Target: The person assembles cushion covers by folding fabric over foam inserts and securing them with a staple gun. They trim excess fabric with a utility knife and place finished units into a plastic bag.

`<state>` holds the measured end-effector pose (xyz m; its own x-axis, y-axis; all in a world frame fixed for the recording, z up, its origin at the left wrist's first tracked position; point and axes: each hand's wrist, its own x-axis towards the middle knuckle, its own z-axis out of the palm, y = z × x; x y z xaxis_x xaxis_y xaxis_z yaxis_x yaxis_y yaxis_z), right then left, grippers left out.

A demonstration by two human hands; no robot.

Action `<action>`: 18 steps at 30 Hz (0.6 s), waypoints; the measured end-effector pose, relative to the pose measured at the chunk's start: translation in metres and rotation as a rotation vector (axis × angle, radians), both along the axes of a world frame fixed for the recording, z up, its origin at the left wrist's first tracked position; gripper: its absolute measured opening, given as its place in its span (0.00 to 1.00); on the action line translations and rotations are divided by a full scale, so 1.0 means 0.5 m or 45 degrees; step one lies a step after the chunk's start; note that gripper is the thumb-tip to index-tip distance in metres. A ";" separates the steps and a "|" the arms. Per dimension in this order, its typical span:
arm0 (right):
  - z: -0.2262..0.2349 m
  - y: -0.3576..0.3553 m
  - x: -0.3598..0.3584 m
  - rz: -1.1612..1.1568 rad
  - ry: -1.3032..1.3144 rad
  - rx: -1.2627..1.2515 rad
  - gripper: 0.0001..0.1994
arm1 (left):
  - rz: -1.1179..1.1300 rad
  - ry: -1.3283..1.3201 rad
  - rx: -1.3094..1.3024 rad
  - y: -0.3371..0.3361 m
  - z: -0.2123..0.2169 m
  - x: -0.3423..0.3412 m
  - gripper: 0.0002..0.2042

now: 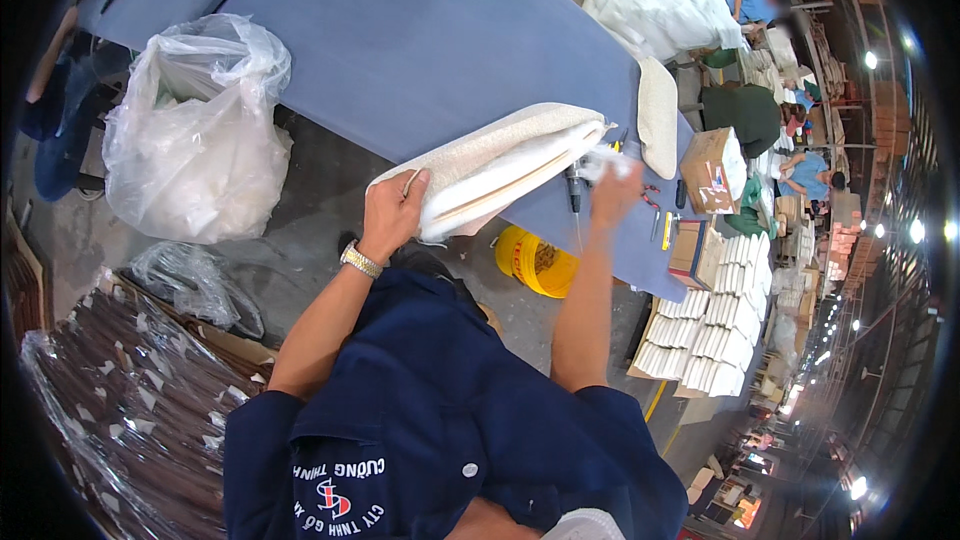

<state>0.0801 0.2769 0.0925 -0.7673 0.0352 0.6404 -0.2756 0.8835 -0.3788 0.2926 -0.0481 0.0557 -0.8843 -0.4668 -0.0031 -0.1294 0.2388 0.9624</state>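
Note:
A long cream-fabric upholstered pad (480, 150) lies slantwise at the table's near edge. Along its open side, white padding (510, 175) and a thin wooden edge show. My left hand (395, 208) is closed on the pad's left end, thumb over the fabric. Past the pad's right end, my right hand (617, 192) is blurred by motion, with a tuft of white stuffing (603, 162) at its fingers. Between the pad and that hand lies a dark power tool (574, 186), partly covered. A second cream pad (656, 118) rests at the table's far right edge.
The blue-grey table (420, 50) stretches ahead. At left stands a clear plastic bag (200, 140) of white stuffing. A yellow bucket (540, 262) sits below the table edge. Hand tools, a cardboard box (712, 170) and stacked white pieces (710, 320) are at right.

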 end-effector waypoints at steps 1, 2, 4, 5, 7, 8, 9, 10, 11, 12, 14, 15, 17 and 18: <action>0.015 0.044 -0.017 -0.190 -0.003 0.025 0.10 | 0.009 0.012 0.007 -0.007 -0.007 -0.004 0.19; 0.048 0.046 -0.017 -0.174 -0.061 -0.390 0.11 | 0.010 -0.017 0.005 -0.016 -0.004 -0.004 0.19; 0.097 0.059 -0.007 -0.137 -0.094 -0.812 0.11 | -0.011 -0.059 0.011 -0.029 0.013 -0.015 0.20; 0.106 0.074 -0.004 -0.117 -0.075 -0.820 0.12 | -0.006 -0.047 0.028 -0.030 0.019 -0.022 0.20; 0.119 0.067 0.000 -0.042 -0.175 -0.839 0.13 | 0.013 -0.028 0.056 -0.031 0.028 -0.025 0.20; 0.130 0.025 0.009 0.013 -0.292 -0.849 0.14 | 0.018 -0.026 0.031 -0.035 0.025 -0.027 0.20; 0.130 -0.010 0.015 0.067 -0.409 -0.860 0.14 | 0.022 -0.025 0.004 -0.039 0.018 -0.026 0.20; 0.085 -0.009 -0.009 0.177 -0.323 -0.582 0.16 | 0.006 -0.017 -0.014 -0.036 0.016 -0.030 0.20; 0.035 -0.012 -0.035 0.288 -0.244 -0.302 0.19 | -0.002 -0.019 0.002 -0.036 0.020 -0.031 0.20; 0.042 -0.080 -0.020 0.304 -0.284 -0.278 0.20 | 0.014 -0.030 0.006 -0.041 0.025 -0.026 0.20; 0.051 -0.161 0.005 0.318 -0.381 -0.229 0.22 | 0.010 -0.042 0.026 -0.039 0.032 -0.023 0.20; 0.040 -0.166 -0.006 0.336 -0.445 -0.207 0.21 | -0.004 -0.065 0.030 -0.035 0.037 -0.024 0.21; 0.030 -0.171 -0.018 0.322 -0.579 -0.160 0.20 | -0.010 -0.120 0.036 -0.036 0.044 -0.023 0.22; 0.024 -0.164 -0.007 0.413 -0.548 -0.119 0.19 | 0.010 -0.086 0.036 -0.034 0.041 -0.025 0.22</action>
<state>0.0766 0.1951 0.1043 -0.9403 -0.2052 0.2714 -0.3310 0.7361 -0.5904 0.2803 -0.0653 0.0762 -0.8781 -0.4725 -0.0755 -0.1957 0.2108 0.9578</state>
